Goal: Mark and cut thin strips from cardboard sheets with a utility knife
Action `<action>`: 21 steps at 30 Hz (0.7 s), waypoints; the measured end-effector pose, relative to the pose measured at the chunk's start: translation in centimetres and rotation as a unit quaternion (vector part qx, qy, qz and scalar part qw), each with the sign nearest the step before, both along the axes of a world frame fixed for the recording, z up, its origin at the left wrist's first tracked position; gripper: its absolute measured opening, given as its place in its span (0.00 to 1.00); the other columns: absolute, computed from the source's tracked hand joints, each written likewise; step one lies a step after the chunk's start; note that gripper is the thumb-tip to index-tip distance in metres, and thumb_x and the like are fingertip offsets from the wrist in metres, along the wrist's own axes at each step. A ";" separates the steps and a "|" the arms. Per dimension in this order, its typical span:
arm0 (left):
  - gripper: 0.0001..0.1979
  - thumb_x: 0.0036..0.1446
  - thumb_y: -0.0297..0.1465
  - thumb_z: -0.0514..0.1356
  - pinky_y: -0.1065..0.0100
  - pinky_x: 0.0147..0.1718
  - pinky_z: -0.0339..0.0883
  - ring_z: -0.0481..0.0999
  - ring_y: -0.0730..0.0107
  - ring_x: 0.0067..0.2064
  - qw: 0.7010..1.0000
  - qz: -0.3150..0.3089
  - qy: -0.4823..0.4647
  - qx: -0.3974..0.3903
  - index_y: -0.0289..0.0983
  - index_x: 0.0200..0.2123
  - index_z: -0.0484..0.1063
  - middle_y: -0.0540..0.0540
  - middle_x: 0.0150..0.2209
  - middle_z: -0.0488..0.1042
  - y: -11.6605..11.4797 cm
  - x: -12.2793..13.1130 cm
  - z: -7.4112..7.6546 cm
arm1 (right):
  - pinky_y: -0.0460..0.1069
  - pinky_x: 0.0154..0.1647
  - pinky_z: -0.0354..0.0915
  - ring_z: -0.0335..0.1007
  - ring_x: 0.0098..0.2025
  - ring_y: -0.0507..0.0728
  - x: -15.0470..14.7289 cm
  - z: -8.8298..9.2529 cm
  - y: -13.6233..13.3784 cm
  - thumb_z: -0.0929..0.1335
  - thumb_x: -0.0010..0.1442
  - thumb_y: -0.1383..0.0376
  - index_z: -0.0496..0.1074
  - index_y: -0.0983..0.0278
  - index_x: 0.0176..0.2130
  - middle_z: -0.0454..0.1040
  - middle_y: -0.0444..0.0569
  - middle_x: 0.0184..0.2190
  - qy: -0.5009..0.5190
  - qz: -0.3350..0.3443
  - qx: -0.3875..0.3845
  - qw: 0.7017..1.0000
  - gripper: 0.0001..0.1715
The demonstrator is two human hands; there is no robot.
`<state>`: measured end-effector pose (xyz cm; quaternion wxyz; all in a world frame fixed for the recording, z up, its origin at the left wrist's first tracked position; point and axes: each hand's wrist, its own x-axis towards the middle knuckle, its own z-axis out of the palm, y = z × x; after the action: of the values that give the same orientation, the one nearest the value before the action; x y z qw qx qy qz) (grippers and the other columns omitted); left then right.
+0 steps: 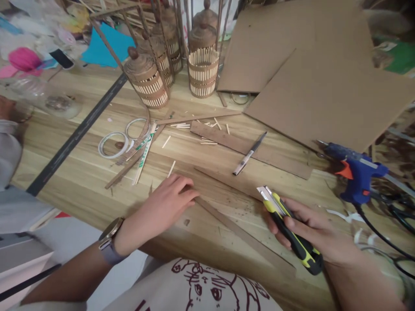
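My right hand (311, 229) is closed around a yellow and black utility knife (288, 226), its blade end pointing up and left over the wooden table (201, 155). My left hand (165, 205) lies flat with fingers stretched out, pressing on the near end of a thin brown cardboard strip (246, 237) that runs diagonally toward my right. A watch sits on my left wrist. A wider brown strip (223, 181) lies just beyond the knife tip.
A blue glue gun (356, 172) and black cables lie at the right. Large cardboard sheets (317, 82) cover the back right. Small bamboo-stick lanterns (175, 65) stand at the back. Tape rolls (113, 144), loose sticks, a second cutter (249, 153) and a long black ruler (74, 138) lie mid-table.
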<state>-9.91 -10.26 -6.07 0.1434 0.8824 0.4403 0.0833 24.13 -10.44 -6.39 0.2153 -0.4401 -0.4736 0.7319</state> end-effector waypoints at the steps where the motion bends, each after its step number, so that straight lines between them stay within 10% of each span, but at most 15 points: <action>1: 0.08 0.68 0.27 0.57 0.56 0.47 0.73 0.71 0.58 0.49 1.000 0.001 -0.001 0.000 0.37 0.47 0.76 0.41 0.47 0.71 0.0 -0.1 0.0 | 0.43 0.20 0.61 0.65 0.23 0.48 0.1 -0.1 -0.1 0.70 0.61 0.46 0.72 0.63 0.39 0.72 0.47 0.30 -0.004 -0.013 -0.007 1.000 0.23; 12: 0.18 0.71 0.25 0.47 0.45 0.62 0.62 0.65 0.52 0.62 0.990 0.070 -0.027 0.122 0.33 0.61 0.63 0.34 0.58 0.68 3.7 1.8 1.4 | 0.46 0.22 0.60 0.64 0.24 0.50 -0.1 0.4 -0.4 0.70 0.60 0.45 0.72 0.62 0.42 0.72 0.47 0.30 -0.013 -0.027 -0.034 0.999 0.24; 21: 0.30 0.72 0.39 0.49 0.31 0.65 0.44 0.45 0.34 0.72 0.992 0.042 0.019 0.115 0.30 0.71 0.51 0.26 0.70 0.53 6.1 4.4 -3.3 | 0.46 0.22 0.60 0.63 0.24 0.50 -0.6 0.5 -0.2 0.69 0.61 0.44 0.69 0.62 0.44 0.72 0.48 0.31 -0.029 0.013 0.006 0.999 0.26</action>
<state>-5.51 -4.16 -9.39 0.0290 0.8752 0.4670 0.1230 23.57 -10.69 -5.86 0.1947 -0.4534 -0.4896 0.7190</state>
